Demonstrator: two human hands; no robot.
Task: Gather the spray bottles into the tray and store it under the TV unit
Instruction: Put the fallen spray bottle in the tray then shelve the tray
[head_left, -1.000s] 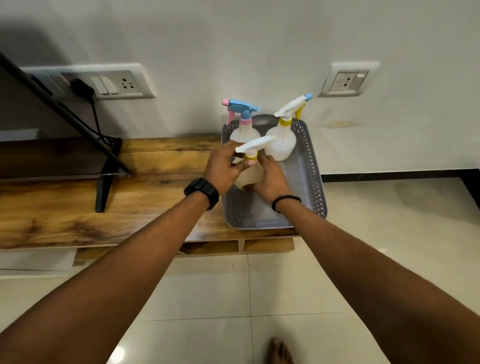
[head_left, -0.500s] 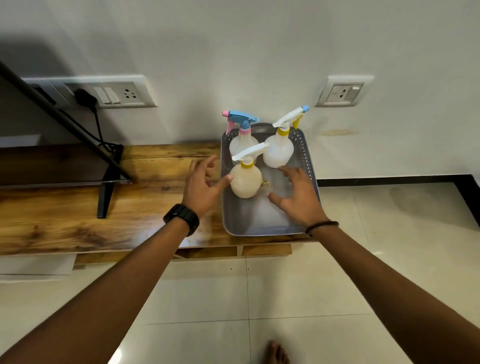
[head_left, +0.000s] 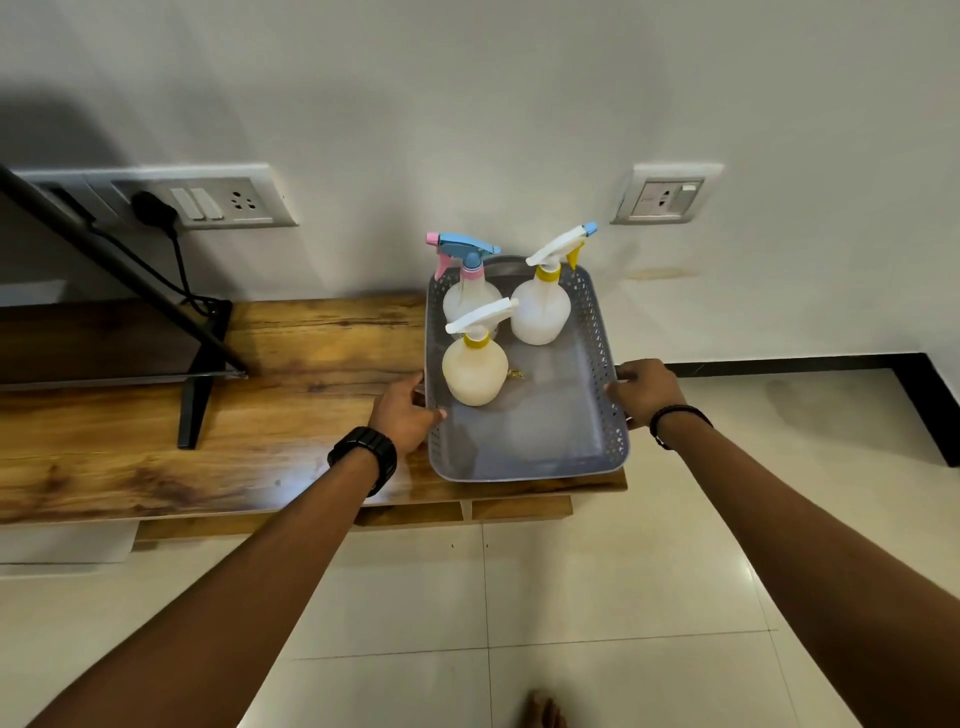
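Observation:
A grey perforated tray (head_left: 602, 364) sits on the right end of the wooden TV unit (head_left: 208, 441). Three spray bottles stand upright in it: a cream one with a white trigger (head_left: 474, 371) at the front left, a clear one with a blue and pink trigger (head_left: 465, 296) behind it, and a white one with a yellow collar (head_left: 540, 312) at the back right. My left hand (head_left: 405, 413) grips the tray's left rim. My right hand (head_left: 647, 389) grips its right rim.
A TV on a black stand (head_left: 197, 395) occupies the unit's left part, its cable running to a wall switchboard (head_left: 208, 200). A second socket (head_left: 667, 195) is on the wall at right. Open slots (head_left: 415, 514) show below the unit top. Tiled floor lies in front; my foot (head_left: 543, 712) shows at the bottom.
Both hands let go of the cream bottle, leaving it standing in the tray, then spread apart and took hold of the tray's left and right rims.

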